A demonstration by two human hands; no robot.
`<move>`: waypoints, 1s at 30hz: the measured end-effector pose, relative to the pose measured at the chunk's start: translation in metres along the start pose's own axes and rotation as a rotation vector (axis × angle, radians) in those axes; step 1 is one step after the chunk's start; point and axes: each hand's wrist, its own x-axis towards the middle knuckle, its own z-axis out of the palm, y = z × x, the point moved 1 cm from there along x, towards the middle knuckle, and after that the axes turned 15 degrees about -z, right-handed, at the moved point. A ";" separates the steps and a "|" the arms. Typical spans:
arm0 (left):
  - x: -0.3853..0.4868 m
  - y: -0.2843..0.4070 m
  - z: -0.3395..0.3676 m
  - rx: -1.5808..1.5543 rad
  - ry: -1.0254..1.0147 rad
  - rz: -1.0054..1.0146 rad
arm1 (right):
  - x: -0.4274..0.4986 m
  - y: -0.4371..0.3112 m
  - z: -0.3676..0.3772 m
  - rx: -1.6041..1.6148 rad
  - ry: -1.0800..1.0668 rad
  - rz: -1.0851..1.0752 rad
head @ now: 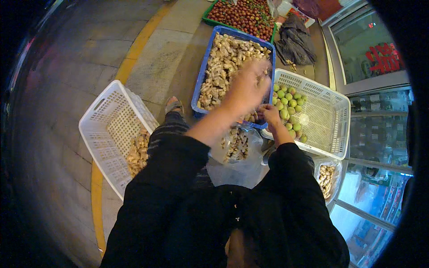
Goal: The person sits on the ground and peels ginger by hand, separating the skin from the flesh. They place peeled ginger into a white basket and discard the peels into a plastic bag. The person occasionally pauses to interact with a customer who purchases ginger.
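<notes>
A blue plastic crate (203, 77) filled with ginger root (219, 72) lies in front of me. My left hand (252, 82), blurred by motion, reaches over the right half of the ginger; whether its curled fingers hold a piece is not clear. Lower down, my right hand (270, 114) is at the crate's near right corner, its fingertips by some ginger inside. What it grips, if anything, cannot be made out. Just below the crate, a clear plastic bag (253, 142) surrounds small ginger pieces (236, 144).
A white basket (110, 107) with ginger (138, 150) stands left. To the right, another white basket (335, 117) holds green fruit (288, 100). Small red-brown fruit (241, 15) fills a green crate (207, 22) beyond. Bagged ginger (326, 181) sits by the glass front (378, 134). Dark cloth or sacking (295, 40) lies behind.
</notes>
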 end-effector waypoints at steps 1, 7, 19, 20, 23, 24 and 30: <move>-0.023 -0.022 0.030 0.016 -0.165 -0.056 | 0.007 -0.010 0.011 -0.369 -0.104 -0.113; -0.072 -0.030 0.099 0.584 -0.329 0.358 | 0.038 0.026 0.055 -0.771 -0.147 -0.137; -0.041 -0.027 0.086 0.391 -0.436 -0.011 | 0.040 -0.041 0.004 0.531 -0.035 0.311; -0.026 -0.025 0.073 0.200 -0.383 -0.173 | 0.035 -0.074 -0.014 0.555 -0.204 0.276; 0.002 -0.049 0.046 -0.038 -0.047 -0.252 | -0.006 -0.169 -0.036 1.007 -0.169 0.062; 0.005 -0.041 0.042 -0.228 -0.186 -0.480 | -0.019 -0.179 -0.047 1.019 -0.124 0.014; -0.001 -0.026 0.047 -0.668 -0.582 -0.824 | -0.041 -0.178 -0.049 0.946 0.044 -0.222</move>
